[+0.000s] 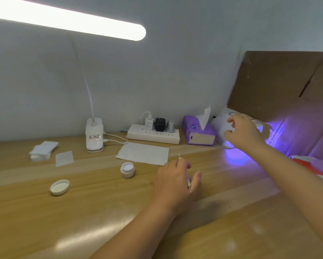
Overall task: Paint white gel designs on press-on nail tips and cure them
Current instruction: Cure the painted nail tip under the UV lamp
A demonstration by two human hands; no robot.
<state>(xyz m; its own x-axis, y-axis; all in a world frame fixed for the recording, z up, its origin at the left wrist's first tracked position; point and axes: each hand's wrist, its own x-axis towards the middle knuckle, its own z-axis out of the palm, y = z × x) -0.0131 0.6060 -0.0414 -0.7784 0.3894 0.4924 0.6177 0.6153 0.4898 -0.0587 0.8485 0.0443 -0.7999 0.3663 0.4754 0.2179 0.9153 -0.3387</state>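
Meanwhile, at lower centre the left hand (172,181) pinches a thin brush (185,174) over the worktop (45,221), while at right the right hand (243,131), fingers loosely spread, rests on the glowing white curing lamp (219,128), the open gel pot (127,170) sitting left of centre.

a thin tool (187,176) is held in the left hand (172,181) above the wooden surface (82,212). the white curing lamp (220,128), glowing purple, is touched by the right hand (242,131). an open gel jar (127,170) is seen beside its lid (60,187).
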